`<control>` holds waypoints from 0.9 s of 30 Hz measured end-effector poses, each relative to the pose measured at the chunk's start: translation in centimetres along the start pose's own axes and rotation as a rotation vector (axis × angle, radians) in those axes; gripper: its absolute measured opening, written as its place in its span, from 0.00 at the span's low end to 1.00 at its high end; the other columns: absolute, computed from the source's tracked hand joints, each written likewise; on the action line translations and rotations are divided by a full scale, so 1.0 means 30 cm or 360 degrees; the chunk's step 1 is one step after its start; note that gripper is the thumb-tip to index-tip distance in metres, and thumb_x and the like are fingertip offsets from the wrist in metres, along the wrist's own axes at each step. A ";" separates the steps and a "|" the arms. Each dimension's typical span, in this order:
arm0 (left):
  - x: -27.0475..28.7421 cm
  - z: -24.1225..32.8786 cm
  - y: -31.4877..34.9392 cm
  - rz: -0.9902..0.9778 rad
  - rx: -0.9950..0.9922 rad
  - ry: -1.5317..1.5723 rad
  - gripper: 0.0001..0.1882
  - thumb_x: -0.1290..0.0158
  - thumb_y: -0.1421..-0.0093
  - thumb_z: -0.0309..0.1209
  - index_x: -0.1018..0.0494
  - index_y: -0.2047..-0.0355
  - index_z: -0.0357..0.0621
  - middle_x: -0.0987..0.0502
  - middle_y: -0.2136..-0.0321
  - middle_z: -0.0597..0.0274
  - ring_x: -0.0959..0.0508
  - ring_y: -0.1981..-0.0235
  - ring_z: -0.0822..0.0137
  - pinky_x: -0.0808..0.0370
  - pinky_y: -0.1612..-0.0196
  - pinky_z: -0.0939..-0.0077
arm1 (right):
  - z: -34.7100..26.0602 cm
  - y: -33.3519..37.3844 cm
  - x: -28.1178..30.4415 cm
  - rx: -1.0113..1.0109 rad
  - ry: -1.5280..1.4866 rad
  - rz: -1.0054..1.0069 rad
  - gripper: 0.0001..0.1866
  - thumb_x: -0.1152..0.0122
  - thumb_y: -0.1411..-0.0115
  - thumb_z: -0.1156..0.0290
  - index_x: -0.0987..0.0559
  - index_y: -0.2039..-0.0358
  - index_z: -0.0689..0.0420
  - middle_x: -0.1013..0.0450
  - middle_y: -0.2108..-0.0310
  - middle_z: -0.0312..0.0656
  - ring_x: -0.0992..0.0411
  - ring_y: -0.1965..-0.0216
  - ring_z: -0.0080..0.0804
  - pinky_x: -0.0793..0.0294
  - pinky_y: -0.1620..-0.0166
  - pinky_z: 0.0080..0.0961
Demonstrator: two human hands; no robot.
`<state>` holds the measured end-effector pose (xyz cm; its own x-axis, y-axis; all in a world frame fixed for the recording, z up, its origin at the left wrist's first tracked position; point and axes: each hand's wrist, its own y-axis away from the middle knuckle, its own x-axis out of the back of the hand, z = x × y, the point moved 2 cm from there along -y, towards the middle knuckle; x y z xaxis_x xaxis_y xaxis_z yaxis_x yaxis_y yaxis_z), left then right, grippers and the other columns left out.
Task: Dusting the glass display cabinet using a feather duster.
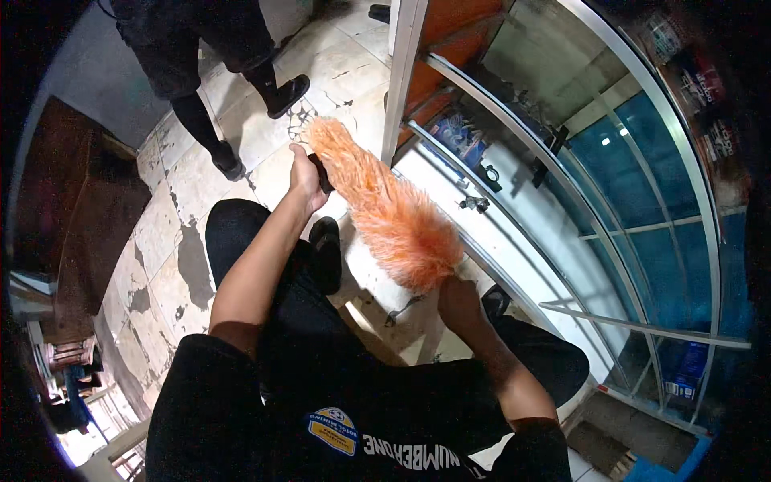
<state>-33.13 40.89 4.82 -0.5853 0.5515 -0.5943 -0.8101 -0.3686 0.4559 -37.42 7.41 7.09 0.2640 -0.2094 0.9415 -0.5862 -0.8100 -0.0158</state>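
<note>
A fluffy orange duster [384,210] stretches slantwise in front of me above the tiled floor. Its near end meets my right hand [459,304], which is closed around it; the fingers are partly in shadow. My left hand [305,181] is at the far part of the duster, on its left side. Between that palm and the fluff shows a small dark object [323,173], with the hand closed on it, thumb pointing up. What kind of thing it is, I cannot make out.
To the right stands a glass display cabinet [522,229] with metal frames and a white shelf bearing small dark parts [474,204] and a blue package [459,136]. A person in black [197,56] stands ahead left. Cracked tiles [173,233] cover the floor. Brown wooden furniture [80,217] stands left.
</note>
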 end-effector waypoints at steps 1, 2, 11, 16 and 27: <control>-0.015 0.017 0.020 0.0003 0.0000 -0.0007 0.48 0.87 0.45 0.65 0.38 0.52 0.33 0.30 0.58 0.46 0.27 0.58 0.54 0.29 0.53 0.60 | 0.003 -0.001 -0.005 0.0001 0.0020 -0.0065 0.07 0.54 0.49 0.74 0.29 0.79 0.62 0.33 0.80 0.53 0.32 0.78 0.48 0.34 0.74 0.41; -0.032 0.036 0.041 0.0034 0.0017 -0.0029 0.49 0.87 0.46 0.67 0.38 0.51 0.33 0.30 0.58 0.45 0.27 0.58 0.52 0.30 0.53 0.59 | -0.003 0.000 -0.013 0.0002 0.0013 -0.0063 0.07 0.54 0.49 0.74 0.29 0.79 0.62 0.33 0.80 0.53 0.32 0.78 0.48 0.34 0.74 0.41; -0.052 0.066 0.075 -0.0082 -0.0063 0.0155 0.53 0.84 0.51 0.72 0.39 0.52 0.31 0.31 0.58 0.41 0.30 0.56 0.46 0.34 0.51 0.51 | -0.077 0.038 0.033 0.0173 -0.0124 -0.0213 0.08 0.55 0.49 0.74 0.28 0.77 0.64 0.31 0.78 0.56 0.31 0.74 0.54 0.33 0.71 0.44; 0.002 0.153 0.056 0.0053 -0.0214 0.0264 0.50 0.82 0.49 0.70 0.40 0.50 0.34 0.31 0.57 0.43 0.31 0.54 0.48 0.36 0.49 0.53 | 0.030 0.048 0.215 -0.0255 -0.0480 -0.0728 0.07 0.52 0.51 0.73 0.28 0.75 0.64 0.30 0.75 0.57 0.31 0.72 0.56 0.31 0.67 0.44; -0.096 0.005 0.056 -0.0170 -0.0259 0.0091 0.49 0.80 0.49 0.70 0.38 0.53 0.33 0.30 0.59 0.43 0.28 0.57 0.52 0.33 0.50 0.58 | -0.018 0.035 0.062 -0.0231 -0.0033 -0.0477 0.08 0.55 0.50 0.74 0.27 0.73 0.63 0.30 0.77 0.54 0.30 0.74 0.52 0.30 0.67 0.41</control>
<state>-32.80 38.80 7.40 -0.4927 0.5524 -0.6724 -0.8596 -0.4289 0.2776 -37.95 6.46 8.99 0.4557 0.0139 0.8900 -0.5826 -0.7513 0.3100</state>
